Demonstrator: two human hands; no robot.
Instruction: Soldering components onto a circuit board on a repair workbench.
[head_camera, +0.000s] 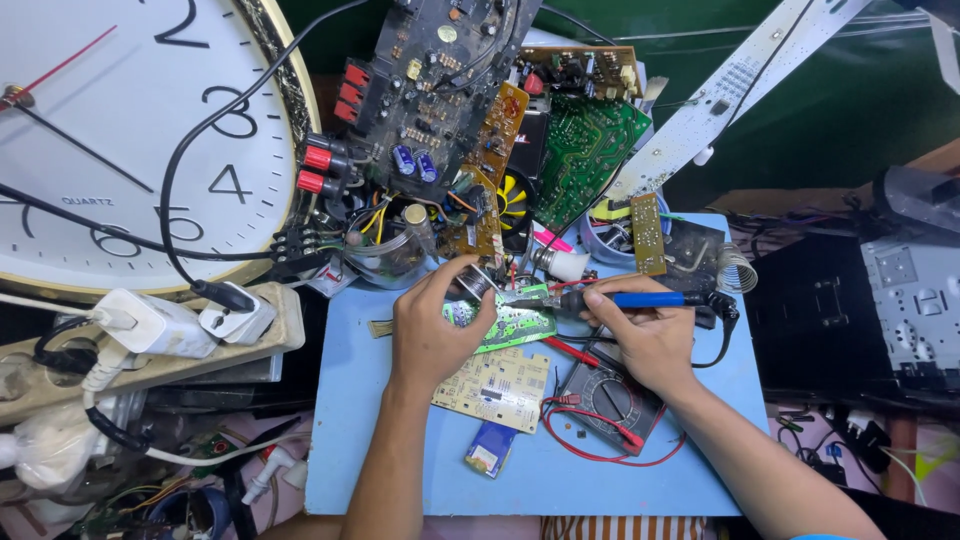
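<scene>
— Holding what, exactly, in the left hand (432, 328)?

— Its fingers are curled around the near end of a small green circuit board (512, 322), pinning it down on the blue work mat (400, 470). The thumb and forefinger also close toward a small dark spool (470, 282) just above the board; whether they truly pinch it cannot be told.

— And the right hand (648, 338)?

— Wrapped fully shut around a soldering iron with a blue handle (640, 299). The iron lies nearly level, its tip pointing toward the green board and meeting it at the board's upper edge, right beside the left fingertips.

— Where does that board sit?

— Roughly at the centre of the mat's far half, tilted. Just below it lies a pale yellow circuit board (495, 385), touching or overlapping its lower edge. Right of that, under the right wrist, rests a black multimeter (610, 400) with red leads (600, 452) looping toward the mat's near edge. A small blue-and-orange flat pack (490, 448) lies nearer still.

— What surrounds the mat?

— Beyond its far edge rises a heap of stacked circuit boards (440, 90). Off its left side sit a large white wall clock (120, 140) and a beige power strip (150, 345) with white plugs — black cables cross the clock face.
</scene>
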